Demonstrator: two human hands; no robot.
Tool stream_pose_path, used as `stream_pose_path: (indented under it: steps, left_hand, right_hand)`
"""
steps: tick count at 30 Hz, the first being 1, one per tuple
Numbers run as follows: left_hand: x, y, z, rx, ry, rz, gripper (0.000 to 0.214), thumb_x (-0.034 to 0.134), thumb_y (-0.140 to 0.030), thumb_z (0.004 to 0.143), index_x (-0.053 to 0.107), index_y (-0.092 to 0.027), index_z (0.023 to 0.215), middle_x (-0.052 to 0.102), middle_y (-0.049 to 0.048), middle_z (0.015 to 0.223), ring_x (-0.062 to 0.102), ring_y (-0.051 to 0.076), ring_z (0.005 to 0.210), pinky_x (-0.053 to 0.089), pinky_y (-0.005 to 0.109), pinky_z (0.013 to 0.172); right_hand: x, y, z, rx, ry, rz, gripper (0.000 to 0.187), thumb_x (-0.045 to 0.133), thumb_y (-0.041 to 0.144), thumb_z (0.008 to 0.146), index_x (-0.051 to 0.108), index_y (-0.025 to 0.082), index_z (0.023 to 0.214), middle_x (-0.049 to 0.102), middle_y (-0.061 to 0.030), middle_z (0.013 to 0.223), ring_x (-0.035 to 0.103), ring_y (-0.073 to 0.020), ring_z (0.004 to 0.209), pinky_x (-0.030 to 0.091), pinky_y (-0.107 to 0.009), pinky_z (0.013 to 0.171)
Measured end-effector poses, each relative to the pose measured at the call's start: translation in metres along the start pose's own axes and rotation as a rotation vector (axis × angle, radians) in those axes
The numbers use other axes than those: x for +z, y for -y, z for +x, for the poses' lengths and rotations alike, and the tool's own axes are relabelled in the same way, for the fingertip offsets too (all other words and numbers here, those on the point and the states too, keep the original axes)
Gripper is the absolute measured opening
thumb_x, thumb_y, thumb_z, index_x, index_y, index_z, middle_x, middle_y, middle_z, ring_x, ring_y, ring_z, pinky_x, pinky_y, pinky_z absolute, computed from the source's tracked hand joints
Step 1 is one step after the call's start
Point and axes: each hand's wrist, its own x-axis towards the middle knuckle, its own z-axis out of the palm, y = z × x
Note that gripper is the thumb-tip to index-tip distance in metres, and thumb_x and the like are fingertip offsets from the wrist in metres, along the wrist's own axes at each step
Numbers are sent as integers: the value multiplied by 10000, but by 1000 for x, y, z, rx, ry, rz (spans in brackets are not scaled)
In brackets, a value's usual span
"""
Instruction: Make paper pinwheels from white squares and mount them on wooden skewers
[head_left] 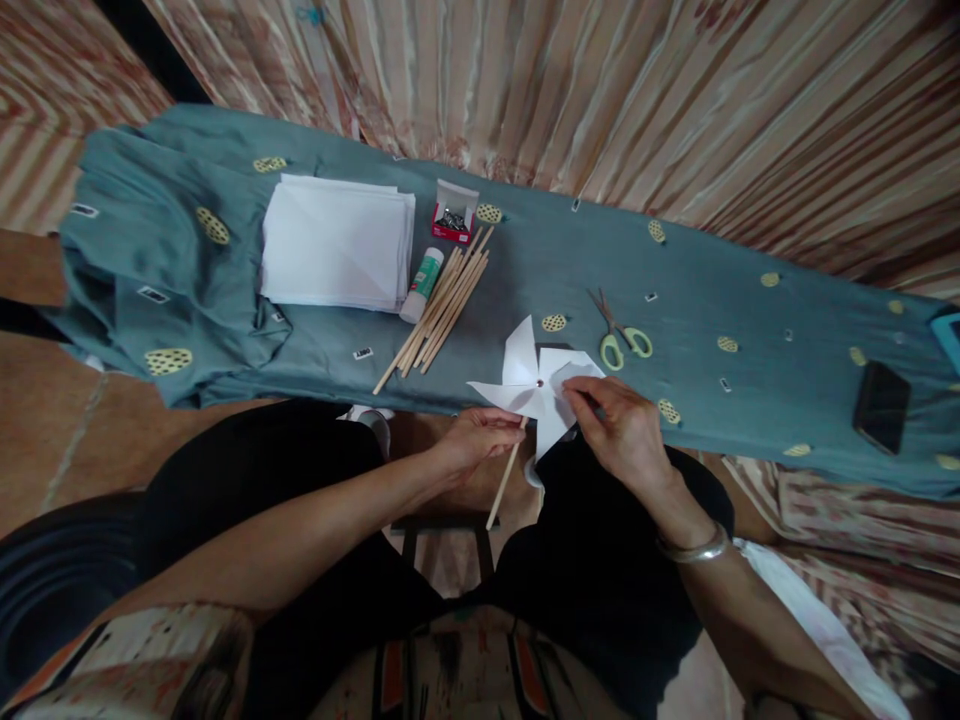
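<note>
A white paper pinwheel point(523, 362) with a small pin at its centre is held over the table's front edge. My left hand point(480, 440) is closed on its wooden stick point(504, 488), just below the paper blades. The stick slants down toward my lap. My right hand point(621, 425) pinches the right-hand blade of the pinwheel between thumb and fingers; a bangle is on that wrist. Green-handled scissors point(619, 335) lie on the cloth just beyond my right hand, blades pointing away from me.
The table has a teal cloth point(780, 350) with pineapple prints. A stack of white paper point(337, 243), a glue stick point(423, 284), several wooden sticks point(450, 305) and an open red box of pins point(454, 220) lie left of centre. A dark phone point(883, 407) lies right.
</note>
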Motion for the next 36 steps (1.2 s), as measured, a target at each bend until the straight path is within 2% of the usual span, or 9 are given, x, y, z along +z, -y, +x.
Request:
stream_pose_path:
  steps: [2, 7, 12, 23, 27, 29, 31, 33, 36]
  left_hand:
    - [1, -1, -1, 3, 7, -8, 282, 875, -128, 506, 753, -122, 760, 693, 9, 691, 571, 66, 623, 416, 218, 636]
    - [5, -6, -5, -1, 31, -38, 303, 899, -147, 455, 753, -137, 721, 704, 2, 709, 599, 72, 670, 449, 215, 689]
    - [4, -4, -5, 10, 16, -13, 293, 898, -162, 475, 747, -147, 725, 704, 10, 725, 599, 86, 691, 440, 234, 695]
    - [7, -7, -8, 21, 29, -37, 200, 809, -63, 548, 737, -124, 725, 679, 3, 704, 563, 78, 636, 420, 252, 689]
    - [7, -6, -8, 21, 23, -44, 200, 818, -60, 548, 734, -120, 719, 686, 11, 716, 578, 87, 658, 426, 259, 709]
    - [7, -5, -7, 22, 28, -52, 215, 836, -72, 538, 735, -118, 722, 689, 14, 718, 585, 93, 666, 430, 266, 718]
    - [6, -5, -5, 18, 28, -60, 228, 853, -81, 529, 734, -119, 720, 684, 12, 708, 585, 95, 664, 434, 274, 725]
    - [6, -4, -5, 10, 27, -62, 226, 854, -75, 534, 732, -124, 717, 682, 10, 706, 590, 96, 670, 440, 279, 736]
    - [6, -5, -6, 6, 22, -48, 208, 839, -52, 554, 729, -127, 714, 681, 12, 707, 592, 92, 673, 444, 272, 732]
  right_hand:
    - [0, -2, 7, -14, 39, -10, 203, 511, 248, 958, 700, 175, 970, 756, -81, 879, 696, -229, 805, 550, -357, 778]
    - [1, -1, 25, -126, 241, -120, 287, 430, 228, 980, 695, 151, 897, 734, -106, 842, 658, -247, 810, 508, -360, 758]
    - [6, 0, 32, -164, 329, -203, 292, 412, 194, 970, 678, 154, 856, 710, -110, 802, 621, -250, 813, 465, -350, 751]
    - [6, 5, 40, -205, 427, -372, 248, 456, 106, 915, 651, 153, 768, 680, -91, 729, 600, -234, 752, 414, -331, 664]
    - [2, 5, 39, -147, 383, -286, 263, 441, 177, 951, 685, 151, 858, 703, -112, 788, 629, -252, 804, 471, -365, 721]
    - [-4, 0, 43, -111, 318, -220, 259, 463, 277, 966, 689, 153, 986, 724, -135, 908, 646, -285, 905, 499, -419, 812]
    - [-11, -10, 51, -93, 273, -155, 369, 533, 417, 939, 632, 161, 1186, 697, -159, 1141, 613, -333, 1101, 470, -496, 962]
    - [-15, -23, 63, -74, 299, -108, 677, 632, 572, 840, 496, 178, 1374, 568, -170, 1387, 481, -379, 1315, 374, -557, 1091]
    - [-13, -41, 81, 2, 433, -98, 1102, 734, 698, 661, 302, 143, 1508, 347, -216, 1558, 304, -426, 1441, 270, -586, 1162]
